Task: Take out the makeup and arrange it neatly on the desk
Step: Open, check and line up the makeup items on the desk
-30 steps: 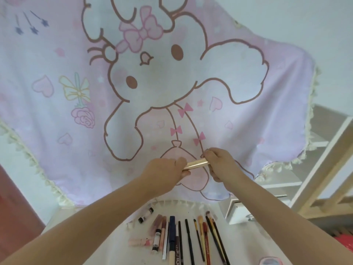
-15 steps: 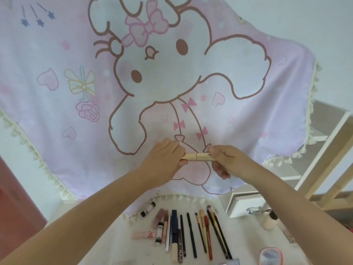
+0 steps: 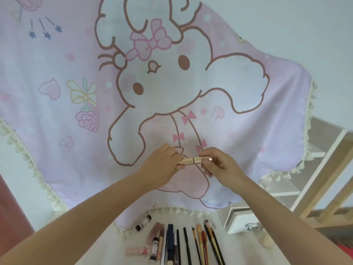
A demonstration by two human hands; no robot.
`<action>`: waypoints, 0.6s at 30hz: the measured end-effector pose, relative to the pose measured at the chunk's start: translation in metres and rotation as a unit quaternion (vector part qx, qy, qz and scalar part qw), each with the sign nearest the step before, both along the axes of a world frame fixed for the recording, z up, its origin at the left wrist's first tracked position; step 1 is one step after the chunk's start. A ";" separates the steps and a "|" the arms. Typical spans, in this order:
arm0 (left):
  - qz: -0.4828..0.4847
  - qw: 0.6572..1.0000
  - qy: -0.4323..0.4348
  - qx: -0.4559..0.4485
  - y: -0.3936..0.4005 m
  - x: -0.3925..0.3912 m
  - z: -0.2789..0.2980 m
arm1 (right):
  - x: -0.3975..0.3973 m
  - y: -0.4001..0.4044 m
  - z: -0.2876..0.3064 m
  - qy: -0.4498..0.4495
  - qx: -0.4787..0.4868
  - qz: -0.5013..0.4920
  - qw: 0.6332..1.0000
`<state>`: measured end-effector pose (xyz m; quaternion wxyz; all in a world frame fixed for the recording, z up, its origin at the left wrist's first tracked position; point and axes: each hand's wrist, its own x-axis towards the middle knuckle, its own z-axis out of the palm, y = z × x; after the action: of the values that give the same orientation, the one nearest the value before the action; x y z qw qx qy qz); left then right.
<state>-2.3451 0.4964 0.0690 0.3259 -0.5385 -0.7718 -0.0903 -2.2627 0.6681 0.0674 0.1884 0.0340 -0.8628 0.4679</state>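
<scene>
Nearest the camera, low in the view, the desk (image 3: 118,243) already has a row going: slim pencils, brushes and tubes (image 3: 179,245) lying side by side, all pointing roughly away from the person, plus a small pink tube (image 3: 136,251) lying crosswise at the left end and a white tube with a black cap (image 3: 143,223) a bit apart, angled near the cloth's fringe. Off to the right sits a white drawer unit (image 3: 240,219) and a beige sponge-looking thing (image 3: 267,242), too blurry to be sure.

Further up, both hands are raised well above the desk with a gold lipstick tube (image 3: 193,161) between them, held about level. The left hand (image 3: 162,165) is closed round one end, and the right hand (image 3: 219,165) pinches the other end with thumb and fingertips. So both are gripping the same tube.

About the tube: short, shiny pale gold, with a dark seam around the middle where cap meets body. Looks closed, I think.

If I were doing this bit, I'd make sure the cap is fully seated, then lower it with 1 hand and lay it parallel to the row, at an open end, not across the brushes. Smooth round tubes roll, so set it down gently.

Behind everything hangs a pink cartoon bunny cloth (image 3: 76,150) with a tassel edge.
</scene>
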 end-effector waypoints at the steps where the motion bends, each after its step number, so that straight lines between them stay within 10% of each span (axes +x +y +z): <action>1: 0.003 1.000 -0.006 0.000 0.001 0.000 0.003 | 0.000 0.002 0.001 0.020 0.004 0.001 1.000; 18: 0.009 0.999 -0.029 -0.024 0.002 0.000 0.002 | -0.005 0.012 -0.002 -0.095 -0.087 0.062 0.990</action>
<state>-2.3452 0.4983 0.0708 0.2914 -0.5366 -0.7874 -0.0841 -2.2672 0.6803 0.0650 0.0784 0.0258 -0.8291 0.5530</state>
